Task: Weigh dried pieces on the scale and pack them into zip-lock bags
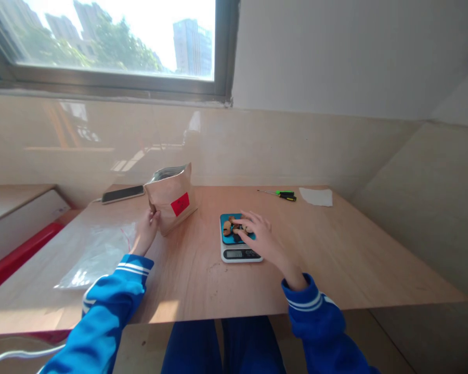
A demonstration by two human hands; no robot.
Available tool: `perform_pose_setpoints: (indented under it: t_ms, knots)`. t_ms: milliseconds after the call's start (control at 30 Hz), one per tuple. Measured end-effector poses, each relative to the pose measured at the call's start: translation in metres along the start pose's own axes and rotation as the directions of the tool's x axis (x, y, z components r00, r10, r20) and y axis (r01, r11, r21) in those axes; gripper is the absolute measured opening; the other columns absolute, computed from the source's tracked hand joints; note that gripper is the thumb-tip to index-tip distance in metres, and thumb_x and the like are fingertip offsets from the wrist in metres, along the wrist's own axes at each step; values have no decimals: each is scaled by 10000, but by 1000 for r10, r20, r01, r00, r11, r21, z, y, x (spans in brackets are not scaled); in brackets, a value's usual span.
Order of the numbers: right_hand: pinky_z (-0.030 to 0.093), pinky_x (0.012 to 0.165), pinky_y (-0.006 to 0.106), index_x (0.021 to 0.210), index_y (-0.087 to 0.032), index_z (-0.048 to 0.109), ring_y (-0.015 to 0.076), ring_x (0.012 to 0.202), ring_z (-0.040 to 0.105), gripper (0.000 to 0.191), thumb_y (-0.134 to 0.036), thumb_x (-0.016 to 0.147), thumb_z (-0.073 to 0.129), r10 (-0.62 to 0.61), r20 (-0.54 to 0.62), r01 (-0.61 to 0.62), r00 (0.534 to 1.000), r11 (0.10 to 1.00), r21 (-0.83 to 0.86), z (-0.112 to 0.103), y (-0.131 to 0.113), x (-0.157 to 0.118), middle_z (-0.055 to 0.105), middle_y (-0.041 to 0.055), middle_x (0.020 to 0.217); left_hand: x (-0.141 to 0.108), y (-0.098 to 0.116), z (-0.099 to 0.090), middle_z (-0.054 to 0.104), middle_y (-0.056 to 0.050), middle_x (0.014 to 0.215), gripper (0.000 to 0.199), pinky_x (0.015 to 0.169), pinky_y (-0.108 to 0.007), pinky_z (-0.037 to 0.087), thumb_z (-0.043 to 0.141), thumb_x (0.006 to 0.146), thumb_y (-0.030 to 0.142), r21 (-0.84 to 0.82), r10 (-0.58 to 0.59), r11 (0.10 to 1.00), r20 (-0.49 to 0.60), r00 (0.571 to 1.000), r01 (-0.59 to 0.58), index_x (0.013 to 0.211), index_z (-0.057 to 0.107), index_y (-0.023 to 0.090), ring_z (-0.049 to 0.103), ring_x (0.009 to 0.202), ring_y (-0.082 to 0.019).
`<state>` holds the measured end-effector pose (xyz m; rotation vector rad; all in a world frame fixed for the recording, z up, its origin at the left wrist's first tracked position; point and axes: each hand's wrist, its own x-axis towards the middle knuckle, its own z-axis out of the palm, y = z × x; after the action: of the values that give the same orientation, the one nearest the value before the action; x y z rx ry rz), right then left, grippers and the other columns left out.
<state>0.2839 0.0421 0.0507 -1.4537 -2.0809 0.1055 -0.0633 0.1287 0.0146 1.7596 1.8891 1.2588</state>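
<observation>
A brown paper bag (pixel 171 200) with a red label stands upright with its top open on the wooden table. My left hand (pixel 147 231) pinches the bag's lower left edge. To the right sits a white kitchen scale (pixel 226 255) with a blue top and a small display. Several brown and pale dried pieces (pixel 229 227) lie on the blue top. My right hand (pixel 259 234) hovers over them with its fingers apart, partly covering the pieces; no piece is visibly held.
A phone (pixel 122 194) and a clear plastic bag (pixel 97 257) lie on the left of the table (pixel 335 259). Toward the back right are two screwdrivers (pixel 283 195) and a white paper piece (pixel 316 197). The wall and window rise behind.
</observation>
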Motion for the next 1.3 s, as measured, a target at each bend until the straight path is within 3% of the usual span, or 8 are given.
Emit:
perform_pose_setpoints:
  t_ms: [133, 267, 367, 467, 800, 1033, 1167, 1300]
  knots:
    - [389, 999, 468, 1027, -252, 693, 246, 1121, 552, 271, -289, 918, 448, 156, -210, -118, 965, 976, 181, -8, 44, -69, 630, 94, 1164, 2, -4, -1, 685, -73, 843, 354, 708, -342, 491, 388, 825, 482, 14, -9, 1000, 7, 1000, 8, 946, 540, 186, 655, 796, -244]
    - [475, 852, 430, 916, -193, 703, 261, 952, 598, 284, -357, 859, 478, 459, -285, -349, 841, 864, 362, 3, 86, -126, 658, 119, 975, 2, -3, 1, 660, -60, 817, 340, 698, -332, 486, 367, 835, 473, 54, -17, 998, -3, 1000, 18, 937, 533, 195, 654, 789, -240]
    - [485, 831, 419, 909, -171, 689, 262, 917, 613, 319, -400, 834, 481, 613, -245, -448, 751, 746, 493, 9, 97, -137, 670, 129, 985, 0, 0, 1, 656, -62, 839, 341, 688, -330, 486, 352, 841, 470, 74, -25, 997, -6, 1000, 25, 946, 525, 195, 653, 783, -237]
    - [474, 862, 418, 892, -162, 688, 274, 967, 610, 329, -411, 818, 487, 645, -242, -453, 725, 711, 537, 9, 94, -132, 677, 136, 1000, -1, 3, 0, 654, -66, 826, 338, 693, -336, 486, 360, 843, 452, 85, -31, 996, -9, 999, 31, 975, 526, 188, 654, 786, -246]
    - [469, 829, 424, 839, -172, 693, 276, 923, 606, 313, -385, 830, 462, 580, -264, -439, 770, 784, 440, 8, 90, -132, 669, 132, 938, 1, 10, -4, 686, -92, 908, 273, 771, -351, 504, 393, 858, 356, 101, -110, 989, 33, 993, 107, 979, 550, 168, 667, 883, -256]
    - [474, 797, 413, 833, -185, 685, 262, 886, 598, 296, -341, 863, 436, 504, -281, -413, 817, 851, 325, 9, 89, -132, 660, 118, 895, -7, 19, -6, 648, -155, 1210, 415, 812, -369, 539, 441, 872, 370, 30, -132, 991, 25, 991, 131, 1226, 471, 156, 675, 994, -261]
    - [485, 802, 424, 897, -181, 672, 264, 902, 591, 280, -321, 880, 429, 468, -296, -385, 833, 873, 299, 12, 85, -130, 648, 119, 921, -18, 31, -13, 623, -186, 1264, 523, 907, -434, 516, 481, 865, 399, -12, -145, 989, 11, 989, 145, 1325, 419, 157, 642, 1098, -296]
    - [484, 873, 430, 1000, -216, 659, 252, 985, 574, 240, -298, 899, 457, 352, -245, -283, 904, 919, 276, 12, 61, -105, 623, 102, 1003, -33, 39, -22, 569, -218, 1328, 594, 1008, -490, 445, 487, 863, 438, 21, -189, 982, -18, 982, 189, 1372, 401, 146, 567, 1215, -325]
